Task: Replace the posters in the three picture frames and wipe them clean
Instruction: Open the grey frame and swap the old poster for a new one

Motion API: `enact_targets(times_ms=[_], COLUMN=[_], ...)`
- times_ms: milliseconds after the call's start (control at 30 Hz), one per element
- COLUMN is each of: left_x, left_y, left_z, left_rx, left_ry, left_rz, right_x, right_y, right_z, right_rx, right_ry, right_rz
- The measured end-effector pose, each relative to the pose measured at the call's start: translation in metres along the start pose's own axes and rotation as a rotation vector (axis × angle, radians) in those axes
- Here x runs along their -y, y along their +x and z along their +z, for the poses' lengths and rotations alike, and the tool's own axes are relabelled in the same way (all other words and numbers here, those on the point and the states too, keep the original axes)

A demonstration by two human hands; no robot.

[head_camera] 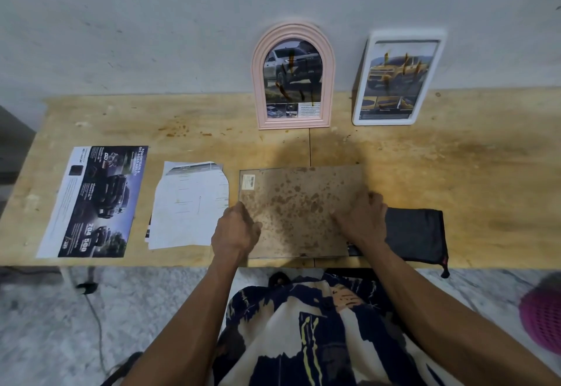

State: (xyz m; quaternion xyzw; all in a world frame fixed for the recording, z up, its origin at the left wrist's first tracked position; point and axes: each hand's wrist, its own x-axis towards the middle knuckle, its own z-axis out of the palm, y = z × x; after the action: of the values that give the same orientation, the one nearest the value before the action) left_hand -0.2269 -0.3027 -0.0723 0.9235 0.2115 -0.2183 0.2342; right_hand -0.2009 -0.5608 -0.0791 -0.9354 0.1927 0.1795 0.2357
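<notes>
A picture frame lies face down near the table's front edge, its brown stained backing board (291,203) facing up. My left hand (235,230) grips the board's lower left edge with curled fingers. My right hand (362,217) pinches the right edge. Against the wall stand a pink arched frame (294,77) and a white rectangular frame (397,77), both holding truck posters smeared with brown streaks. A dark truck poster (94,202) lies flat at the left. Beside it sits a stack of white sheets (189,206).
A dark cloth (417,234) lies to the right of the face-down frame, at the wooden table's (455,155) front edge. A pink mesh object (543,319) shows at the far right, below the table. A cable runs down by the left table leg.
</notes>
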Motion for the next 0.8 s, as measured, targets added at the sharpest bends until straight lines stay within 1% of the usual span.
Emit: enact_targets(times_ms=[100, 167, 233, 400, 467, 533, 600, 667, 733, 800], left_x=[-0.004, -0.007, -0.008, -0.019, -0.022, -0.025, -0.028, -0.031, -0.03, -0.029], left_y=[0.002, 0.004, 0.008, 0.006, 0.005, 0.005, 0.005, 0.005, 0.005, 0.006], left_z=[0.002, 0.001, 0.0, -0.001, -0.001, -0.001, -0.001, -0.002, -0.003, -0.003], left_rx=[0.03, 0.051, 0.087, 0.096, 0.095, 0.097, 0.097, 0.098, 0.107, 0.111], left_ry=[0.041, 0.057, 0.088, 0.088, 0.102, 0.117, 0.13, 0.136, 0.131, 0.131], left_rz=[0.024, 0.056, 0.044, 0.002, -0.013, -0.019, -0.035, -0.043, -0.04, -0.037], right_x=[0.006, 0.008, 0.007, 0.006, 0.008, 0.012, 0.021, 0.031, 0.037, 0.039], right_y=[0.01, 0.016, 0.019, 0.022, 0.025, 0.027, 0.027, 0.028, 0.033, 0.036], right_z=[-0.003, -0.001, 0.003, 0.004, 0.005, 0.007, 0.005, 0.002, 0.003, 0.006], right_rx=[0.103, 0.183, 0.222, 0.267, 0.28, 0.261, 0.224, 0.214, 0.279, 0.356], right_ry=[-0.113, -0.177, -0.226, -0.285, -0.348, -0.419, -0.433, -0.454, -0.436, -0.406], right_rz=[-0.158, -0.208, -0.229, -0.223, -0.236, -0.25, -0.243, -0.295, -0.386, -0.402])
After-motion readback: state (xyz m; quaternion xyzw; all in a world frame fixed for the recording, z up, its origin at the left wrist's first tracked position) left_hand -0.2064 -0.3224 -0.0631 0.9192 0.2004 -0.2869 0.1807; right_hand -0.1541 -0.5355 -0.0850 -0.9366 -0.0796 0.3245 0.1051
